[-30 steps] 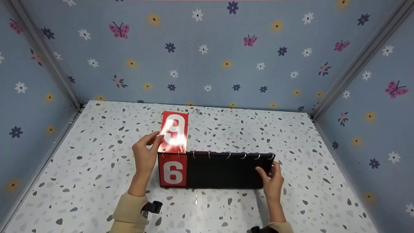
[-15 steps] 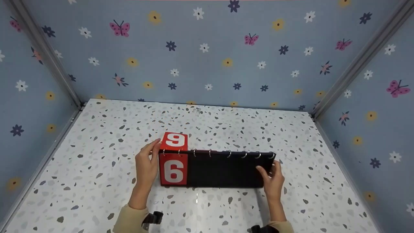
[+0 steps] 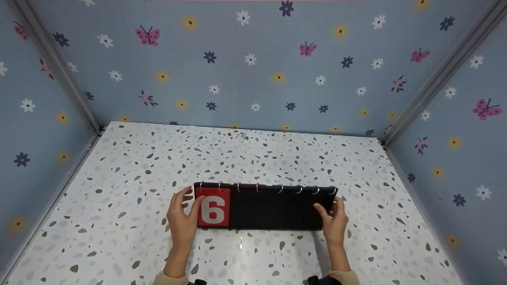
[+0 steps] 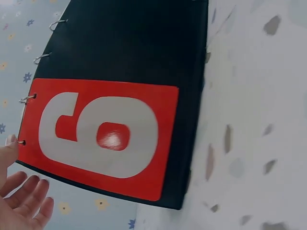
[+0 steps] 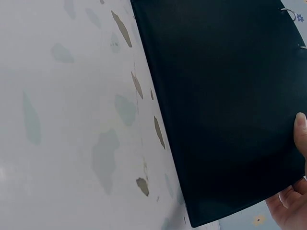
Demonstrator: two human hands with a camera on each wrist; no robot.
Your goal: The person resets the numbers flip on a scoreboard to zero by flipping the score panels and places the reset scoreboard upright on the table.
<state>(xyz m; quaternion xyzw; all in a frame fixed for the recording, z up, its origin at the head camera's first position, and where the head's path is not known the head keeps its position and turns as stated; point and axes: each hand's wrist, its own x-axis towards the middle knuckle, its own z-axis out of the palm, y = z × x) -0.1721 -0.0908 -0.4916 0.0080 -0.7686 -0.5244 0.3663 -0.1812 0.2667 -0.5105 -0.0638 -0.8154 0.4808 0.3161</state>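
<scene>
A black flip scoreboard (image 3: 273,208) stands on the table, leaning back, with metal rings along its top edge. At its left end hangs a red number card (image 3: 223,198) with a white 6, filling much of the left wrist view. My left hand (image 3: 182,221) is at the board's left edge. Its thumb (image 4: 7,151) touches the card's corner by the end ring, while the other fingers extend loosely past the side edge. My right hand (image 3: 336,225) grips the right end, thumb on the black front and fingers partly hidden behind.
The speckled white table (image 3: 273,162) reaches back to a blue floral panel (image 3: 253,71). Similar panels stand at the left (image 3: 39,130) and right (image 3: 455,158), with grey metal posts in the corners.
The raised card showing 9 has swung down behind the top edge out of sight. My left hand has come down and its thumb now lies over the front card's corner. The right hand stays put.
</scene>
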